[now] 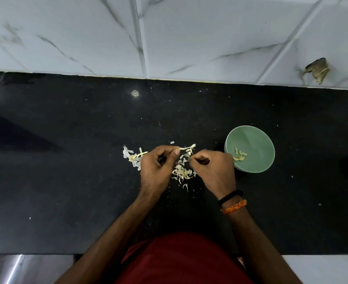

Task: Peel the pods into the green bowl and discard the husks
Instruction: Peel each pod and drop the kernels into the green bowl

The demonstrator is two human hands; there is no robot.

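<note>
1. Both hands work over a black counter (66, 181); the left hand (155, 169) pinches a pale husk strip (186, 148).
2. The right hand (214, 171) curls beside it, over scattered husks (183, 173).
3. A green bowl (257, 140) holding peeled pieces (239, 155) sits just right.

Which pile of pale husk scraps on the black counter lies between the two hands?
The loose pile of pale husk scraps between the left hand and right hand; the other heap lies outside the left hand.

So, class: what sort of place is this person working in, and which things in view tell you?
Most likely a home kitchen counter. A polished black stone countertop meets a wall of white marble-look tiles, and food is being prepared there: a green bowl holds peeled pieces, with papery husks scattered between the hands.
</note>
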